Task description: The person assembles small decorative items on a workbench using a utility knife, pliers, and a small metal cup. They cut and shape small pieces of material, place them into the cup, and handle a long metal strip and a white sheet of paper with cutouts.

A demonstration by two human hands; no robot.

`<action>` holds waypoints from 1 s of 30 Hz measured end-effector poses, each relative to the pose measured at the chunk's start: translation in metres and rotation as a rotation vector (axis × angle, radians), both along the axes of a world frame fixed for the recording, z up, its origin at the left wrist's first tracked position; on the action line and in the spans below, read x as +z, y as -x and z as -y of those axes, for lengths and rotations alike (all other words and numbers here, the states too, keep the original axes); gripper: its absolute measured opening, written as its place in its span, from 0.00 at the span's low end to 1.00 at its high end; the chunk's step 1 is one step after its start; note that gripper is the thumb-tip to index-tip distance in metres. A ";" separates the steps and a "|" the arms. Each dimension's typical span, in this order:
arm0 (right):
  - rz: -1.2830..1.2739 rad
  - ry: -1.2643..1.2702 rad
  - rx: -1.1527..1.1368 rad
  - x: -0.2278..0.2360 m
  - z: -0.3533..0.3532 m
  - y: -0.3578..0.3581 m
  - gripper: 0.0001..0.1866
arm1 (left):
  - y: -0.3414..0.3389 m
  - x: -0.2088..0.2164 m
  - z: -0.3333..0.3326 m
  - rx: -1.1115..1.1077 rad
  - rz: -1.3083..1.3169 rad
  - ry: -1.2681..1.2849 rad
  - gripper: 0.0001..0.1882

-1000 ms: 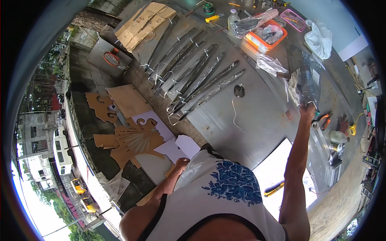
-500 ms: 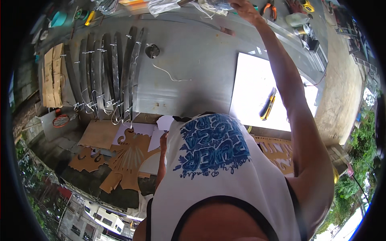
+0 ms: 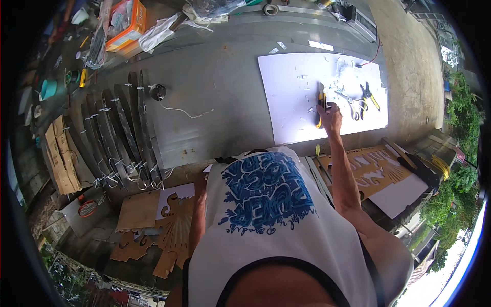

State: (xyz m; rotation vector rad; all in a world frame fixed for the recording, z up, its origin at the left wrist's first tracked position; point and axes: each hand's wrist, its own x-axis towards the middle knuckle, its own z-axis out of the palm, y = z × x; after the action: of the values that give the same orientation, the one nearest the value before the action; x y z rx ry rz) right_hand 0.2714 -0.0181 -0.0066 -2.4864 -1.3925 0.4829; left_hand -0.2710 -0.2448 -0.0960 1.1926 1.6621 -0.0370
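My right hand [image 3: 332, 116] has its fingers closed around a yellow-and-black utility knife [image 3: 321, 92] on a white sheet [image 3: 289, 115]. Right of the knife lie scissors [image 3: 354, 106] and a pair of yellow-handled pliers [image 3: 367, 98]. Small white scraps are scattered over the sheet. My left forearm [image 3: 198, 217] hangs at my side below the table edge. The left hand itself is mostly hidden by my shirt, with a bit of something white beside it.
Long dark strips [image 3: 123, 128] with white ties and wires lie on the left of the grey table [image 3: 220, 71]. A round dark piece [image 3: 158, 92] trails a white wire. An orange tub [image 3: 134, 28] stands at the back. Cut brown boards [image 3: 176, 220] lie below the near edge.
My right hand has come back from the table's far edge to the utility knife and closed on it. The view has shifted, bringing the scissors and pliers into sight.
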 end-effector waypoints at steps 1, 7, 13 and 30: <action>0.075 -0.017 0.018 -0.012 0.009 -0.003 0.33 | -0.001 0.003 -0.024 -0.108 -0.007 -0.022 0.15; -0.790 -0.149 -0.140 0.016 -0.019 0.037 0.28 | 0.008 0.009 -0.033 0.571 0.184 0.197 0.12; -1.171 -0.184 -0.245 0.024 -0.029 0.078 0.26 | 0.006 -0.001 -0.014 0.560 0.131 0.187 0.12; -1.275 -0.322 -0.137 0.061 -0.125 0.115 0.20 | -0.028 -0.031 0.049 0.641 0.146 0.096 0.12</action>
State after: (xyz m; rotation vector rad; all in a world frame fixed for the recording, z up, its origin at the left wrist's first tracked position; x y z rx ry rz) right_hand 0.1562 0.1066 0.0544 -1.4081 -0.6566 1.3347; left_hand -0.2434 -0.2936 -0.1269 0.5370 1.8165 0.3578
